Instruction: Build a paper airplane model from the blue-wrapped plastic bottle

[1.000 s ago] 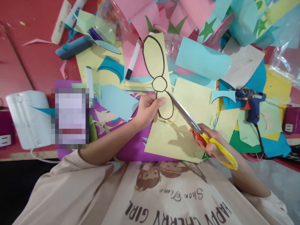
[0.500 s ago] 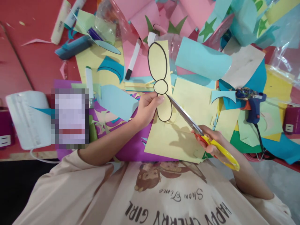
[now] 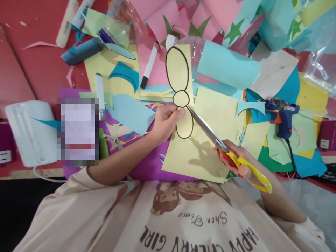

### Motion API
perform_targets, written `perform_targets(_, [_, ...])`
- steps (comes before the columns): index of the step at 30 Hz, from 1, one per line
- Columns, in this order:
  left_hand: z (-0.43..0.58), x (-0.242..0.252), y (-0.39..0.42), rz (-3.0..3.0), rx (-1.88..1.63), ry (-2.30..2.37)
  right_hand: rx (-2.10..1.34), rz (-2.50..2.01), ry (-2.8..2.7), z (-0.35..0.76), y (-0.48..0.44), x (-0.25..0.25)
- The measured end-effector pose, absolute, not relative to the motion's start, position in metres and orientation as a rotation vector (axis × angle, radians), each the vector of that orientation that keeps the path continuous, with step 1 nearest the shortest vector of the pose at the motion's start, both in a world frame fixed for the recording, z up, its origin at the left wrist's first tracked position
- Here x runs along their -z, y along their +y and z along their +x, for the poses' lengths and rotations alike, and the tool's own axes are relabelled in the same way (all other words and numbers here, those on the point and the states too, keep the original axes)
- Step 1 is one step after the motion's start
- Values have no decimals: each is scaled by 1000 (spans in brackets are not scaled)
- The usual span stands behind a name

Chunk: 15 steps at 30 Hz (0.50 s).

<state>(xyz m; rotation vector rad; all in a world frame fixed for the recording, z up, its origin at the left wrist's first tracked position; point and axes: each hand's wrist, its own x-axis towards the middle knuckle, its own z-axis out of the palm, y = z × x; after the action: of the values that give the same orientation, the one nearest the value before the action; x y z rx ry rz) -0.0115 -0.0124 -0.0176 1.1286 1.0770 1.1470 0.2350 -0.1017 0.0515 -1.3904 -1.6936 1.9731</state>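
A: What sits at the far left of the frame?
B: A white case (image 3: 28,133) on the red desk (image 3: 39,70). Right of it, near the top centre, lies a black-capped marker (image 3: 149,66).

A: And the person's left hand (image 3: 165,120)?
B: At the centre, it is closed on a yellow paper shape (image 3: 178,70) with a black outline, thumb pinched against fingers. The shape stands upright above the paper scraps.

A: Then the scissors (image 3: 208,130)?
B: Their tip touches the shape's right edge. The right hand (image 3: 236,162), lower right, is curled through the yellow handles.

A: Furthest right?
B: A blue glue gun (image 3: 282,115) on the scraps.
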Motion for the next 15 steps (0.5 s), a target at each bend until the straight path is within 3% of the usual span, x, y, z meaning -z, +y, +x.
perform_targets(15, [-12,15,-13,1124,-1123,1088,-2038,-1474,-1457,231,-99,-55])
